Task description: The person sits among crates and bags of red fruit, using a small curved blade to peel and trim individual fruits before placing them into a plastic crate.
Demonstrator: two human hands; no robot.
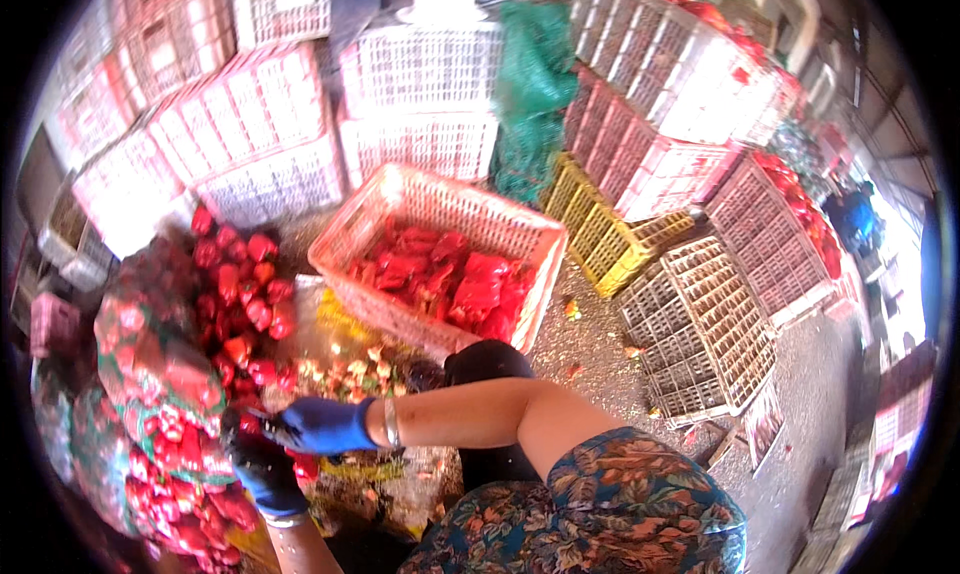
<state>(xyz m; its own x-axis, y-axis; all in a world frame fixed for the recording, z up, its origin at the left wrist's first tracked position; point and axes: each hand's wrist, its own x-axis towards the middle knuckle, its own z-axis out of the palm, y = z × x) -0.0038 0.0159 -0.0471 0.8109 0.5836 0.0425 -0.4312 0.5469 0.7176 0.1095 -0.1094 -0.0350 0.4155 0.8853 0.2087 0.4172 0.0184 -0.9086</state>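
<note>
Both my hands wear blue gloves with dark fingers and meet at the lower left, over the pepper pile. My left hand is closed around a red bell pepper, of which only a small part shows. My right hand reaches across from the right, its fingers closed against that same pepper; whatever they grip is hidden. Loose red bell peppers lie in a heap just beyond my hands. A pink plastic crate in front of me holds opened red pepper pieces.
Full mesh sacks of peppers lean at the left. Pepper scraps litter the ground between heap and crate. Stacked crates stand behind, beside green netting. A yellow crate and a pale crate are at the right.
</note>
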